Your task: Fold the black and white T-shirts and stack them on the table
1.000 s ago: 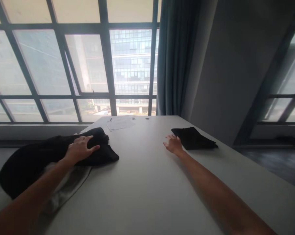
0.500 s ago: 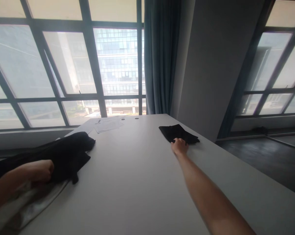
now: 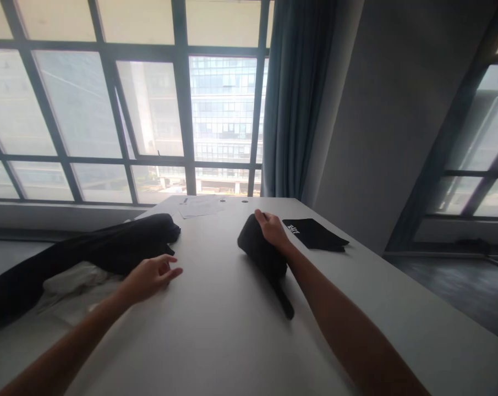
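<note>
Presumably mid-handling, the right hand grips a bundle left of the lettered cloth; next, steadying it probably needs the left hand, fingers apart, empty.

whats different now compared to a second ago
The right hand has taken hold of a black cloth from the right and brought it left, over the middle of the table; a black piece with white lettering now shows where it lay. The left hand has come off the black heap to its near side, open. The papers at the far end stayed put.
</note>
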A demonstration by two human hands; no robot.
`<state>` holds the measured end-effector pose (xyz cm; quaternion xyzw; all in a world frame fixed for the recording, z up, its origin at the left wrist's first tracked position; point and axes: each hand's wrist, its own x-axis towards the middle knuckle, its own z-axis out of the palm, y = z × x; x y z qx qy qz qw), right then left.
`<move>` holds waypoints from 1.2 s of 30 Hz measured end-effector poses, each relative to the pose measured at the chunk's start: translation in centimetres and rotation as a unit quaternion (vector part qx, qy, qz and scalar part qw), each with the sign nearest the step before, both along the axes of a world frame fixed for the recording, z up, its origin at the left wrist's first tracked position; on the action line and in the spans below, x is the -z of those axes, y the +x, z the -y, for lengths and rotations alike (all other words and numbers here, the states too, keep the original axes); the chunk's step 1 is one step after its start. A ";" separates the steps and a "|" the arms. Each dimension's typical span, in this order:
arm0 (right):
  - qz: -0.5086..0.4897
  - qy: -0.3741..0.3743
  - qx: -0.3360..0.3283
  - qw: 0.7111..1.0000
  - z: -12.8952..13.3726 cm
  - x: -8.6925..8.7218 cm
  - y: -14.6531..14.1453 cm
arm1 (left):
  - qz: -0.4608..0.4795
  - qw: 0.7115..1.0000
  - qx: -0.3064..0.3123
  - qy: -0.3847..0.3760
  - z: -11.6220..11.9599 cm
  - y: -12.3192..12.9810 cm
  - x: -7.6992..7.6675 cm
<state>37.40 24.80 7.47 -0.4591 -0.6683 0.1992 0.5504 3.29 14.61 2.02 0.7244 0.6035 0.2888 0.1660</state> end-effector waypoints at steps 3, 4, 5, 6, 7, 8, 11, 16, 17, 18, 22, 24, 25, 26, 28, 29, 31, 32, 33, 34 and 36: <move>-0.068 -0.007 -0.066 0.995 3.7 -2.3 -5.5 | 0.078 0.990 0.116 0.001 1.4 3.8 0.3; -0.100 -0.017 -0.073 0.992 4.5 -2.8 -6.7 | 0.094 0.986 0.135 0.027 1.8 4.9 0.5; -0.129 -0.029 -0.077 0.988 5.1 -3.2 -7.6 | 0.102 0.983 0.146 0.050 2.2 5.8 0.6; -0.153 -0.042 -0.081 0.984 5.4 -3.4 -8.4 | 0.104 0.981 0.149 0.067 2.6 6.5 0.7; -0.168 -0.053 -0.085 0.981 5.7 -3.5 -8.9 | 0.101 0.981 0.148 0.073 3.0 6.8 0.7; -0.176 -0.061 -0.090 0.978 5.8 -3.5 -9.4 | 0.098 0.982 0.145 0.066 3.4 7.0 0.8; -0.173 -0.050 -0.103 0.978 6.4 -3.1 -10.6 | 0.137 0.980 0.142 0.017 4.4 6.8 0.9; -0.063 -0.058 -0.260 0.962 9.0 -2.7 -12.5 | 0.211 0.965 0.155 0.027 5.0 7.0 1.1; -0.035 -0.065 -0.295 0.953 9.5 -2.8 -12.6 | 0.194 0.970 0.141 0.036 4.9 6.9 1.1; -0.017 -0.070 -0.317 0.946 9.8 -3.0 -12.5 | 0.176 0.975 0.124 0.047 4.7 6.7 1.0; -0.035 -0.092 -0.311 0.945 9.6 -3.7 -11.0 | 0.125 0.985 0.016 0.114 2.8 3.7 0.5; -0.057 -0.116 -0.306 0.943 9.1 -3.9 -10.0 | 0.084 0.981 -0.073 0.156 1.8 1.3 0.1; -0.065 -0.126 -0.308 0.941 9.0 -4.1 -9.6 | 0.062 0.975 -0.114 0.180 1.4 0.1 -0.2; -0.072 -0.132 -0.311 0.938 9.0 -4.3 -9.2 | 0.044 0.968 -0.146 0.200 1.1 -1.0 -0.4; -0.077 -0.121 -0.323 0.936 9.2 -4.8 -8.8 | 0.032 0.953 -0.194 0.231 0.8 -3.0 -0.7; -0.073 -0.106 -0.334 0.934 9.4 -5.1 -8.7 | 0.035 0.947 -0.210 0.240 0.7 -3.7 -0.8; -0.056 -0.077 -0.366 0.926 9.8 -5.6 -8.7 | 0.031 0.937 -0.226 0.264 0.7 -4.8 -0.9; -0.050 -0.067 -0.381 0.921 9.9 -5.8 -8.7 | 0.020 0.931 -0.228 0.284 0.8 -5.0 -0.9; -0.050 -0.062 -0.388 0.918 9.9 -5.8 -8.8 | 0.003 0.923 -0.229 0.308 0.9 -4.9 -0.9; -0.055 -0.059 -0.386 0.919 9.8 -5.8 -8.8 | -0.017 0.914 -0.230 0.333 1.0 -4.6 -0.8; -0.071 -0.054 -0.366 0.926 9.4 -5.6 -8.9 | -0.051 0.899 -0.218 0.377 1.5 -3.1 -0.7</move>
